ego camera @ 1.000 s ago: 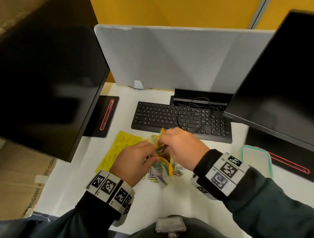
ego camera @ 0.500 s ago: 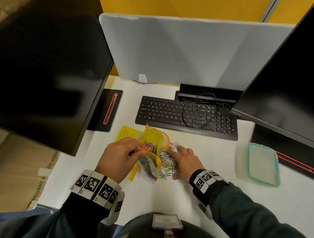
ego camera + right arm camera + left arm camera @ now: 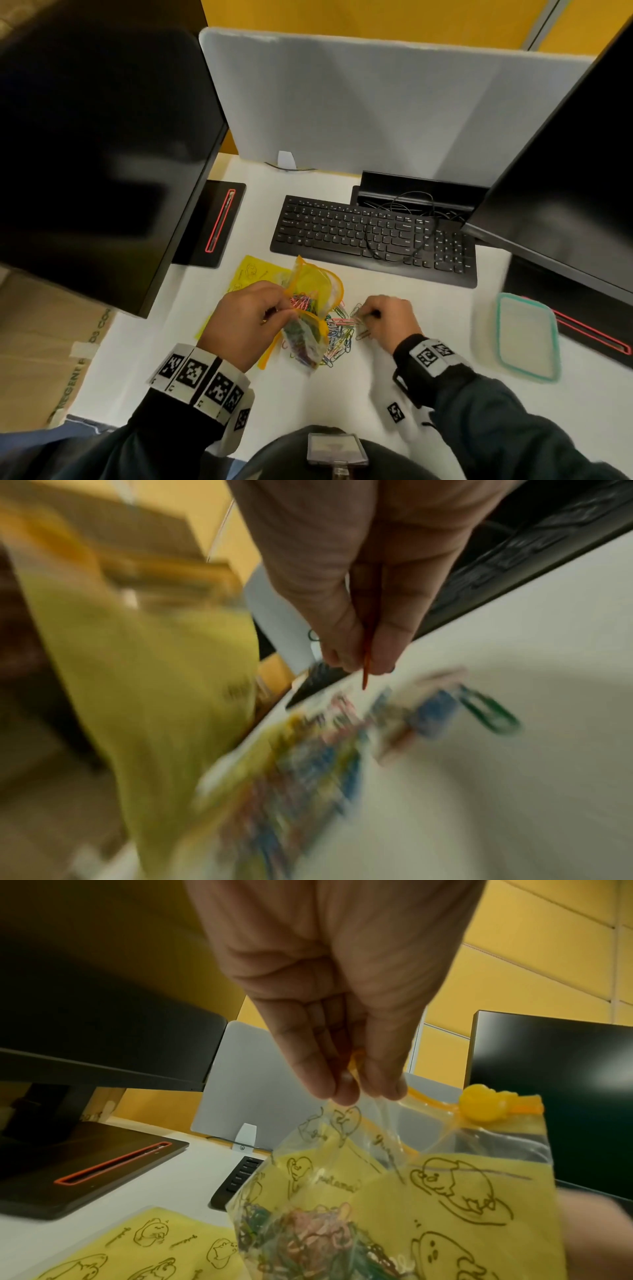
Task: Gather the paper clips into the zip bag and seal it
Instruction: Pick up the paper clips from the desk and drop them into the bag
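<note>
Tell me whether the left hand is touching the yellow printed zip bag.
Touching. The left wrist view shows the left hand pinching the yellow printed zip bag at its top edge.

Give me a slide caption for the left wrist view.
Left hand pinches the open zip bag by its rim, paper clips inside.

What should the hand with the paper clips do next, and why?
Probably carry its pinched clips to the bag's mouth and drop them in. The right hand already pinches paper clips, the left hand holds the zip bag open beside it, and loose clips remain on the desk.
</note>
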Available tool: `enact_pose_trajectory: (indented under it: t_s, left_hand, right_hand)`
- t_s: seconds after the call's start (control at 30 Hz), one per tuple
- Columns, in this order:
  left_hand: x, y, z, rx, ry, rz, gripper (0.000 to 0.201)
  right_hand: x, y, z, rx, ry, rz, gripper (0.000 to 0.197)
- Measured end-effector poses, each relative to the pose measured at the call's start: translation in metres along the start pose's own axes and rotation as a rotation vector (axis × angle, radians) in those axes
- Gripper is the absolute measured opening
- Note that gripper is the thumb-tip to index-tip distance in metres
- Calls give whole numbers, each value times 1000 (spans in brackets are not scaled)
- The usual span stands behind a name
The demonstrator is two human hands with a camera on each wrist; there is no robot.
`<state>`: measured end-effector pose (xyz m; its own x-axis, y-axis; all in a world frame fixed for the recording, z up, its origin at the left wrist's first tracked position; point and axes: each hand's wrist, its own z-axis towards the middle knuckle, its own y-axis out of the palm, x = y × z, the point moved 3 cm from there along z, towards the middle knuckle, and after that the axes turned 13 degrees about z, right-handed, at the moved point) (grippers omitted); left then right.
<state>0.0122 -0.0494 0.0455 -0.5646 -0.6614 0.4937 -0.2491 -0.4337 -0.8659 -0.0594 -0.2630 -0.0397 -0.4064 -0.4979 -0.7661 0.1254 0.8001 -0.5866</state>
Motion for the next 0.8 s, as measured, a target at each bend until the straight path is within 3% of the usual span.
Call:
enact_pose_trajectory:
  t_s: [0.1,0.17,0.3,0.37,0.5,0.6,0.67,0.8]
  left_hand:
    - [3,3,3,-31,2,20,16]
    - [8,7,6,-43,2,11,18]
    - [21,11,11,-64,53,22,13]
    - [24,9,12,-54,64,21,12]
    - [18,6,10,-39,42,9,13]
    - [11,5,5,-53,41,13,29]
    - [9,3,4,-62,40,14,36]
    - [1,0,3,-35,22,3,31]
  right_hand:
    - [-31,-35,-8,149,-27,348,26]
    - [-62,-53,-13,162,-122,516,31]
    - [-111,-46,-16,13,-277,408,14]
    - [-114,-41,-14,-11,-305,315,20]
    - [-71,-52,0,139,-160,343,34]
    - [-19,-29,3,-64,145,-51,79]
    - [0,-7,-5,-212,253,-222,104]
    - [0,23,-5,-234,207,-285,108]
